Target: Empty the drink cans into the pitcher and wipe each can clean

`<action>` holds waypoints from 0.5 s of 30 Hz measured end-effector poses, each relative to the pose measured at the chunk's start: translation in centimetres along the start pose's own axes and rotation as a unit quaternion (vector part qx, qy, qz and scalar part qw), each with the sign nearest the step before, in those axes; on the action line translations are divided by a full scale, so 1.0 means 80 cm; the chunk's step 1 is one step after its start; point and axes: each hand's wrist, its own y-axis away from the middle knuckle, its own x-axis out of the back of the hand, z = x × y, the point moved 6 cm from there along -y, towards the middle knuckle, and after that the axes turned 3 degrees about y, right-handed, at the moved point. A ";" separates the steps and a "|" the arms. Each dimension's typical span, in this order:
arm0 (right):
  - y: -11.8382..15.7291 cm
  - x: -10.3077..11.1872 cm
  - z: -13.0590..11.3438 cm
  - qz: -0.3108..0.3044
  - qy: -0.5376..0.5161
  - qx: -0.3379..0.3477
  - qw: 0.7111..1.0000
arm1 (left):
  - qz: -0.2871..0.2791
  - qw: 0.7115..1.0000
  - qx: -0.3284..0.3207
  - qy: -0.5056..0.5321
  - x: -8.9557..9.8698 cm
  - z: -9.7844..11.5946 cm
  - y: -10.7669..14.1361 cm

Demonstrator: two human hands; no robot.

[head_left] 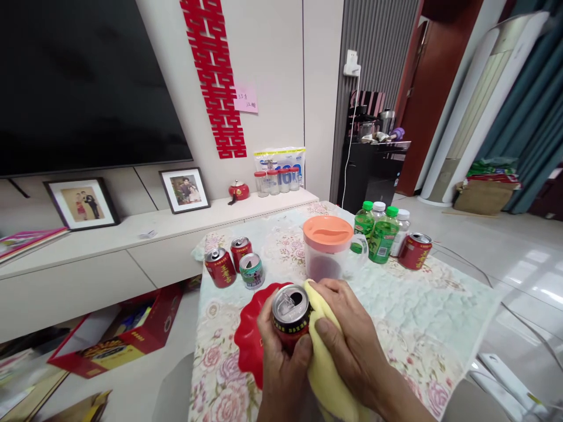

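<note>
My left hand is wrapped round an open red can, whose silver top faces up with the tab lifted. Fingers of my right hand press a yellow cloth against the can's right side. Beneath the can is a red scalloped plate, partly hidden by my left hand. Behind my hands a clear pitcher has an orange lid. Two red cans and a small green can stand at the back left of the table.
Several green- and white-capped bottles and another red can stand at the table's back right. A flowered cloth covers the table. Beyond it, a white cabinet bears picture frames, a red pot and jars.
</note>
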 end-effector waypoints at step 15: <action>-0.002 -0.039 0.042 -0.191 0.026 -0.125 0.973 | 0.050 0.997 -0.047 0.033 0.011 0.006 -0.002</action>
